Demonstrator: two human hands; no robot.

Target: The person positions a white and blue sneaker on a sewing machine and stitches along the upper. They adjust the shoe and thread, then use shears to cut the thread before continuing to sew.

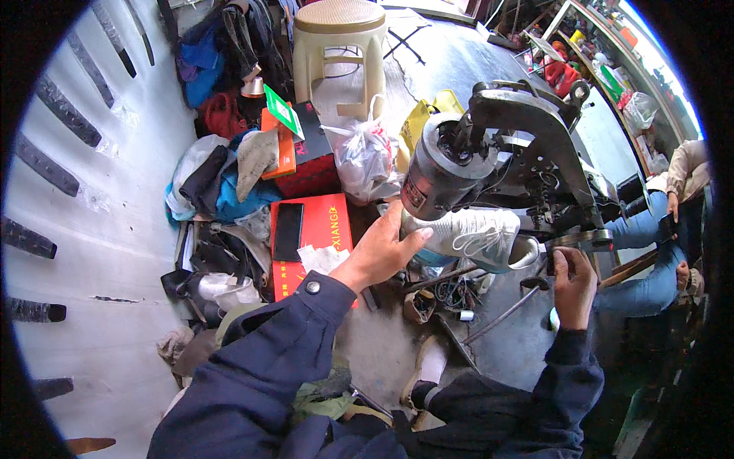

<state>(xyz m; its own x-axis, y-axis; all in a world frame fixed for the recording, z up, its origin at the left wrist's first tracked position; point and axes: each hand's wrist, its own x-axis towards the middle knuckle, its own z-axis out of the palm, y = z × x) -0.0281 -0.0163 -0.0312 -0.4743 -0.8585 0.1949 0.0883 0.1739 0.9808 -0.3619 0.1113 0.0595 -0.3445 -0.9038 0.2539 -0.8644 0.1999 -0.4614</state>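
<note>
A white lace-up sneaker (483, 232) lies sideways under the arm of a dark metal shoe-sewing machine (527, 115), toe to the left and heel opening to the right. My left hand (384, 249) grips its toe end, with the thumb on the near side and some fingers hidden behind it. At the right end of the machine, my right hand (573, 284) is closed around a small dark handle just below the wheel (587, 240); its fingers partly cover that handle. A thick black cylinder (443, 172) on the machine hangs over the sneaker's toe.
Left of the machine lie a red box (325, 229) bearing a black phone (287, 232), and piled cloths. Behind stand a white plastic bag (367, 157) and a beige stool (340, 53). A metal rod (501, 315) and cables are below. Another person (650, 252) sits at right.
</note>
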